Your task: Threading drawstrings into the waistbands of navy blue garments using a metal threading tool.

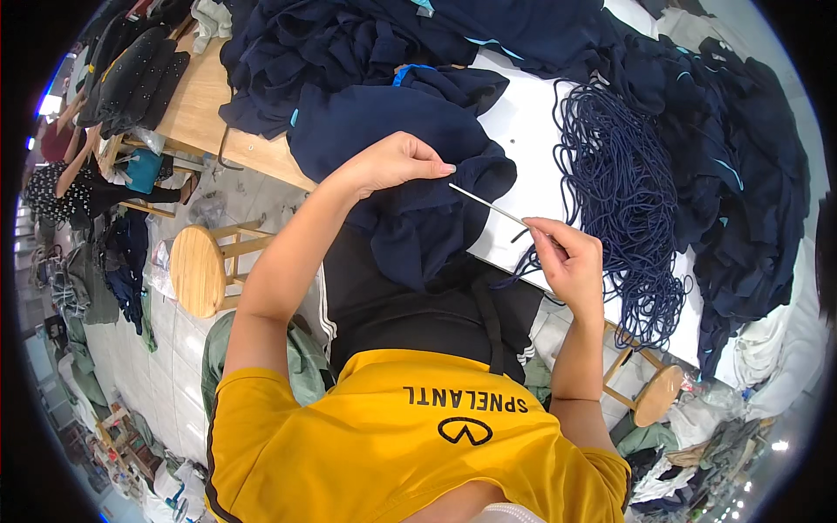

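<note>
My left hand (392,166) is raised over a navy garment (384,126) that spills from the table edge onto my lap. Its thumb and fingertips are pinched together at the cloth's edge; whether fabric sits between them is hard to make out. My right hand (571,266) grips a thin metal rod (490,205) near its lower end. The rod's free tip points up and left, just short of the left fingertips. A short dark cord end (520,234) shows beside the right fingers. Right of the hands lies a tangled heap of navy cords (615,174).
More navy garments (323,44) are piled at the back, with others (741,174) along the right. A white board (514,113) lies under the cords on the wooden table (196,100). Wooden stools (199,272) stand left and right. Another person (65,187) is at the far left.
</note>
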Demonstrator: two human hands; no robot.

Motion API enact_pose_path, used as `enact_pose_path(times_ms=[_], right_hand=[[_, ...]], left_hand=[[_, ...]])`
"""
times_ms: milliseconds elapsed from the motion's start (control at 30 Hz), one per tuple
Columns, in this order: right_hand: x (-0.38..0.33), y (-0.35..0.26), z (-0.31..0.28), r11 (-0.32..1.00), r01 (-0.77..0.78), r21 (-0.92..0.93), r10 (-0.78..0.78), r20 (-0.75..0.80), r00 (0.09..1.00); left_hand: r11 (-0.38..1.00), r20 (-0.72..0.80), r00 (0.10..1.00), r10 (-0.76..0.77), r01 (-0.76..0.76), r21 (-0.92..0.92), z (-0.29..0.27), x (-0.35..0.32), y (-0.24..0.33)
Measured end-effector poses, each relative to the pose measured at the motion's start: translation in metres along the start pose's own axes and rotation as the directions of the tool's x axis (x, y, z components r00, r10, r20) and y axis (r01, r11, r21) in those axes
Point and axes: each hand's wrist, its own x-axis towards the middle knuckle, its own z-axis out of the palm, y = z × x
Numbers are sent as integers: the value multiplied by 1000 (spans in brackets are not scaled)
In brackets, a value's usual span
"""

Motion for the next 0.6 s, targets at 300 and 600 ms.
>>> enact_pose_path(times_ms=[300,600], right_hand=[[1,4,-8,997,-38,70,37,22,999],[-1,22,-10,942,-194,273,155,160,975]], left_hand=[[997,61,996,58,-55,-48,2,-11,1],[991,45,995,89,-84,-101,12,-14,-3]])
